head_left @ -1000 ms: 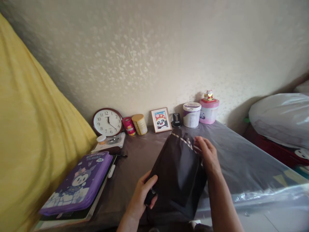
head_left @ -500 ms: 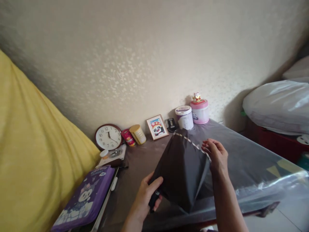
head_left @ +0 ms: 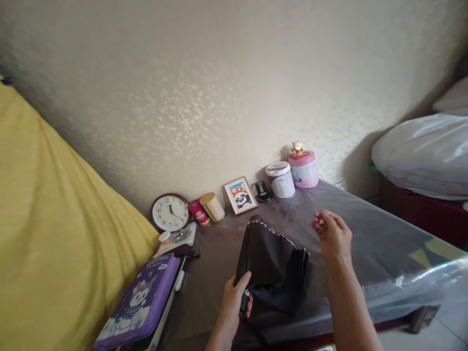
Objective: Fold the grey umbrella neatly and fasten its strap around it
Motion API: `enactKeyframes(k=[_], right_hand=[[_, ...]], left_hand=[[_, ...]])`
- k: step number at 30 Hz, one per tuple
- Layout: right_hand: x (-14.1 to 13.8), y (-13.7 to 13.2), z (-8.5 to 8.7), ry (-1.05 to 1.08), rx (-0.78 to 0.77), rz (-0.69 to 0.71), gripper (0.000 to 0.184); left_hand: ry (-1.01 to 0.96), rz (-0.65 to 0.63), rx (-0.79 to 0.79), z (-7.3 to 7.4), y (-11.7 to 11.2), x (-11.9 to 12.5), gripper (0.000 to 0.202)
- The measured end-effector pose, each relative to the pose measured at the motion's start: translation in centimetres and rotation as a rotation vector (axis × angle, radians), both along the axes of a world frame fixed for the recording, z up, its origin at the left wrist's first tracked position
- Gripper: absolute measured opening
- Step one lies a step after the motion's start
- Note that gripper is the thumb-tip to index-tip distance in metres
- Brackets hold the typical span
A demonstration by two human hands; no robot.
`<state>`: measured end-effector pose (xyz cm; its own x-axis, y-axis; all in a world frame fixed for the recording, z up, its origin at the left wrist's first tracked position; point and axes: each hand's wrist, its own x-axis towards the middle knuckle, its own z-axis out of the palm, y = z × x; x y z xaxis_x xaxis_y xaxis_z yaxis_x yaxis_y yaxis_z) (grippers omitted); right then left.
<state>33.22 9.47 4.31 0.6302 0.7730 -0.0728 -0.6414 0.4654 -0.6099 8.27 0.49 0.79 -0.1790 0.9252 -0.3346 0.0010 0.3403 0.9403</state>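
Observation:
A black folding umbrella (head_left: pixel 272 261) with a pale patterned trim along its edge hangs in loose folds over the table, partly collapsed. My left hand (head_left: pixel 236 297) is wrapped round its short black handle (head_left: pixel 244 301), near the front of the table. To the right of the umbrella, and apart from its fabric, is my right hand (head_left: pixel 334 234). Its fingers are loosely curled with small gaps between them, and I see nothing in them.
Along the wall stand a round clock (head_left: pixel 170 213), a red can (head_left: pixel 199 213), a yellow can (head_left: pixel 212 207), a panda picture frame (head_left: pixel 241 195), a white tub (head_left: pixel 281 180) and a pink tub (head_left: pixel 304 170). A purple case (head_left: pixel 141 300) lies left, beside a yellow cloth (head_left: pixel 54 219).
The umbrella's fabric has slackened and sunk lower, folding in on itself. My right hand has let go of its trimmed edge and moved a little right. My left hand still grips the handle.

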Motion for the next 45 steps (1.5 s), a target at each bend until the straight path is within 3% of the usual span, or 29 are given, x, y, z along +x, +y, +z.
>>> enactKeyframes(k=[7, 14, 19, 24, 30, 36, 45], right_hand=[[-2.1, 0.1, 0.3, -0.049, 0.000, 0.083, 0.026], [-3.6, 0.4, 0.0, -0.139, 0.006, 0.189, 0.026], [-4.5, 0.5, -0.3, -0.289, -0.027, 0.281, 0.028], [-5.5, 0.7, -0.4, -0.506, -0.112, 0.441, 0.030], [-6.4, 0.7, -0.9, -0.972, -0.313, 0.603, 0.028], [-6.9, 0.6, -1.9, -1.389, -0.500, 0.793, 0.044], [-7.4, 0.3, -1.7, -1.503, -0.520, 0.955, 0.037]], left_hand=[[0.234, 0.030, 0.041, -2.2, 0.2, -2.2, 0.047], [0.443, 0.064, 0.062, -3.2, -0.5, -3.1, 0.049], [0.532, 0.071, 0.033, -3.0, -0.9, -3.6, 0.050], [0.577, -0.056, -0.014, -2.1, -1.5, -3.4, 0.053], [0.587, -0.203, -0.046, -0.9, -2.2, -3.3, 0.067], [0.614, -0.231, -0.048, -0.7, -2.6, -3.5, 0.071], [0.609, -0.295, -0.047, -0.4, -3.0, -3.8, 0.070]])
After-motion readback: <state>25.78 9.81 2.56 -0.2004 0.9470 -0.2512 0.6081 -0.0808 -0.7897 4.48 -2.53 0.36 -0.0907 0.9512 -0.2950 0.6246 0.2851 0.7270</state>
